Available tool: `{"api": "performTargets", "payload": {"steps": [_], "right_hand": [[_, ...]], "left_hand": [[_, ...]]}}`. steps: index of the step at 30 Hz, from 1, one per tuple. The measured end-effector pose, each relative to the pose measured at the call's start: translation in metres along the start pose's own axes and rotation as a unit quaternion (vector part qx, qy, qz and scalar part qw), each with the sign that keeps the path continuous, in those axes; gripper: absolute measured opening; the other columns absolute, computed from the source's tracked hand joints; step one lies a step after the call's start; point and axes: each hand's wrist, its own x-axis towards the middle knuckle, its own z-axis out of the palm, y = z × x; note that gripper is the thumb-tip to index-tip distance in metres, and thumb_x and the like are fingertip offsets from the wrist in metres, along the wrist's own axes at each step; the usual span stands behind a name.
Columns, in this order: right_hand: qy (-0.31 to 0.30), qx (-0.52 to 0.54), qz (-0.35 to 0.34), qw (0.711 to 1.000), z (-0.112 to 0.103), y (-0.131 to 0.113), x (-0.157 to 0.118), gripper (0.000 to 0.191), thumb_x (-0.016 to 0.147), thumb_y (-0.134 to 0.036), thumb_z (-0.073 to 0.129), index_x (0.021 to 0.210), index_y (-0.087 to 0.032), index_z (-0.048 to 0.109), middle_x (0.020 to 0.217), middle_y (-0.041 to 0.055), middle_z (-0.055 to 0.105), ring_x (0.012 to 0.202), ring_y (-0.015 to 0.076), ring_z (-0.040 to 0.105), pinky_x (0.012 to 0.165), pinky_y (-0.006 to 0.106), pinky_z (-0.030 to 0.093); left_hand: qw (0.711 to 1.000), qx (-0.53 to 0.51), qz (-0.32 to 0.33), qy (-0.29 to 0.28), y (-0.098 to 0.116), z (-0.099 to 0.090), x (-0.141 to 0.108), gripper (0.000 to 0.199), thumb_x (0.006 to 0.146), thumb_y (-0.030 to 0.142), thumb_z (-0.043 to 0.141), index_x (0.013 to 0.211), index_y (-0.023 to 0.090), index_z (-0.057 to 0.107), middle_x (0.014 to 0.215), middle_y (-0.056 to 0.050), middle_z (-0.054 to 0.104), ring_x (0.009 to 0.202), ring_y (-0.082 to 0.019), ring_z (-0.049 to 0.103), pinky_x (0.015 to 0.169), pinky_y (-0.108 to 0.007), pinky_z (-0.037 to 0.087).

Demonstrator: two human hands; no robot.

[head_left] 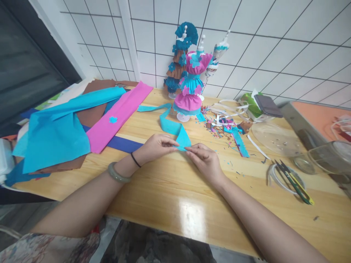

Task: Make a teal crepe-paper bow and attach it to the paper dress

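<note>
Where left hand [157,148] and right hand [204,160] nearly meet above wooden table [148,204]: one plain turquoise strip [171,127], near end pinched in both hands' fingertips, remainder trailing, folded zigzag, beside pink-and-turquoise figure [189,102].

Tiled wall [276,51], wooden table [153,197], clear container [327,157]

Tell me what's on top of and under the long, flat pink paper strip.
A small turquoise paper flower lies on the pink paper strip. A dark blue paper strip emerges from beneath its right edge. Anything else the pink paper strip covers cannot be seen.
</note>
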Motion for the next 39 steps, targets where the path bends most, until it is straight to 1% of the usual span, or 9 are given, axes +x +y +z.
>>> {"api": "performTargets", "payload": {"steps": [6, 10, 13, 15, 17, 23, 28, 32, 39], "right_hand": [[-0.002, 0.001, 0.004, 1.0, 0.0004, 0.0005, -0.0002, 0.017, 0.082, -0.026, 0.056, 0.091, -0.023, 0.07, 0.078, 0.0053, 0.063, 0.073, 0.0159, 0.059, 0.065, 0.029, 0.047], [-0.007, 0.002, 0.005, 1.0, 0.0012, -0.0003, 0.0002, 0.016, 0.082, -0.025, 0.055, 0.089, -0.022, 0.07, 0.078, 0.0053, 0.062, 0.074, 0.0162, 0.059, 0.066, 0.03, 0.047], [-0.008, 0.009, 0.002, 1.0, 0.0018, -0.0007, 0.0005, 0.016, 0.082, -0.024, 0.055, 0.087, -0.021, 0.069, 0.079, 0.0057, 0.062, 0.074, 0.0164, 0.059, 0.066, 0.03, 0.047], [-0.008, 0.01, 0.001, 1.0, 0.002, -0.001, 0.0005, 0.015, 0.082, -0.024, 0.055, 0.086, -0.02, 0.069, 0.079, 0.0061, 0.062, 0.075, 0.0165, 0.058, 0.067, 0.03, 0.047], [-0.009, 0.009, 0.002, 1.0, 0.0021, -0.0014, 0.0003, 0.015, 0.082, -0.024, 0.055, 0.086, -0.02, 0.069, 0.079, 0.0061, 0.062, 0.075, 0.0166, 0.058, 0.067, 0.03, 0.047], [-0.003, 0.008, 0.004, 1.0, 0.0024, -0.0025, -0.0002, 0.014, 0.082, -0.024, 0.055, 0.086, -0.021, 0.068, 0.079, 0.006, 0.062, 0.074, 0.0164, 0.058, 0.066, 0.03, 0.047], [0.003, 0.01, 0.014, 1.0, 0.0032, -0.0021, 0.0001, 0.015, 0.082, -0.028, 0.055, 0.085, -0.021, 0.068, 0.077, 0.0053, 0.062, 0.071, 0.0158, 0.057, 0.063, 0.029, 0.046], [-0.003, 0.015, 0.024, 1.0, 0.0053, -0.0033, 0.0, 0.016, 0.08, -0.031, 0.058, 0.087, -0.02, 0.067, 0.073, 0.0034, 0.058, 0.064, 0.0135, 0.052, 0.059, 0.027, 0.043], [0.004, 0.002, 0.03, 1.0, 0.0091, -0.007, 0.0012, 0.016, 0.079, -0.031, 0.059, 0.081, -0.019, 0.068, 0.066, 0.0021, 0.054, 0.057, 0.012, 0.045, 0.053, 0.026, 0.038]], "left_hand": [[0.999, 0.034, 0.014, 0.006, 0.0048, -0.0002, 0.0, 0.016, 0.072, 0.025, 0.064, 0.079, 0.012, 0.07, 0.07, -0.004, 0.063, 0.067, -0.012, 0.056, 0.061, -0.021, 0.044], [0.999, 0.039, 0.02, 0.002, 0.0049, 0.0, 0.0001, 0.014, 0.073, 0.023, 0.063, 0.077, 0.012, 0.07, 0.072, -0.004, 0.064, 0.071, -0.013, 0.057, 0.064, -0.022, 0.044], [1.0, 0.029, 0.007, 0.004, 0.0017, 0.0012, -0.0001, 0.018, 0.072, 0.025, 0.064, 0.083, 0.012, 0.069, 0.074, -0.004, 0.065, 0.07, -0.012, 0.057, 0.063, -0.022, 0.044], [1.0, 0.012, -0.011, -0.007, -0.0003, 0.0021, -0.0004, 0.024, 0.072, 0.027, 0.064, 0.091, 0.012, 0.068, 0.076, -0.004, 0.066, 0.068, -0.012, 0.057, 0.061, -0.021, 0.045], [1.0, 0.008, -0.016, -0.022, -0.0008, 0.0024, -0.0006, 0.026, 0.072, 0.027, 0.064, 0.093, 0.013, 0.068, 0.076, -0.004, 0.067, 0.067, -0.012, 0.057, 0.059, -0.021, 0.044], [0.999, 0.03, -0.018, -0.026, 0.0042, 0.0003, -0.0004, 0.017, 0.073, 0.026, 0.062, 0.081, 0.014, 0.071, 0.074, -0.004, 0.069, 0.069, -0.013, 0.059, 0.061, -0.021, 0.045], [0.999, -0.016, -0.044, -0.024, 0.0043, 0.0025, -0.001, 0.018, 0.073, 0.027, 0.06, 0.078, 0.012, 0.069, 0.076, -0.005, 0.069, 0.07, -0.014, 0.06, 0.063, -0.022, 0.046], [0.998, -0.032, -0.053, -0.028, 0.0037, 0.0054, -0.0011, 0.019, 0.073, 0.027, 0.059, 0.077, 0.011, 0.067, 0.072, -0.004, 0.068, 0.066, -0.013, 0.059, 0.059, -0.021, 0.045], [0.998, -0.037, -0.046, -0.037, 0.0055, 0.0082, -0.001, 0.017, 0.073, 0.026, 0.059, 0.077, 0.012, 0.067, 0.07, -0.003, 0.067, 0.064, -0.011, 0.058, 0.058, -0.019, 0.044]]}}
